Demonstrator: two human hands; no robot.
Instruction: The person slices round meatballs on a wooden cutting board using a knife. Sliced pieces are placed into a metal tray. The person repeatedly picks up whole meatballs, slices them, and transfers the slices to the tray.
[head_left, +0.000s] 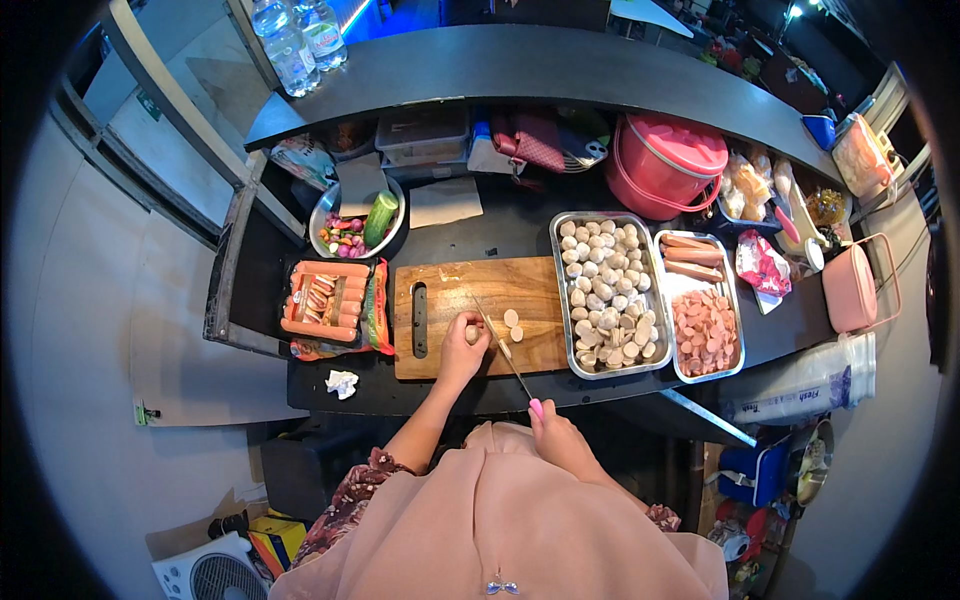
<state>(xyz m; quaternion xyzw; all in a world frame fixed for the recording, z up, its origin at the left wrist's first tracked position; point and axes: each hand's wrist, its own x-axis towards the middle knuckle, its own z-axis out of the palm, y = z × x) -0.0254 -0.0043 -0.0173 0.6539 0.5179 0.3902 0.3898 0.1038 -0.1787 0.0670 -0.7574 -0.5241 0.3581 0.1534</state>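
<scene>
My left hand grips a pale meatball on the wooden cutting board. My right hand is closed around the pink handle of a kitchen knife, its blade lying across the board just right of the meatball. A slice at the blade is partly hidden by it. Two round slices lie farther right on the wood. Against the board's right end stands a metal tray of meatballs, whole ones at the back and sliced ones in front.
Right of it, a second metal tray holds whole and sliced sausages. Packaged sausages lie left of the board, near a crumpled tissue. Behind them sits a metal bowl with a cucumber and shallots. A pink lidded bucket stands at the back.
</scene>
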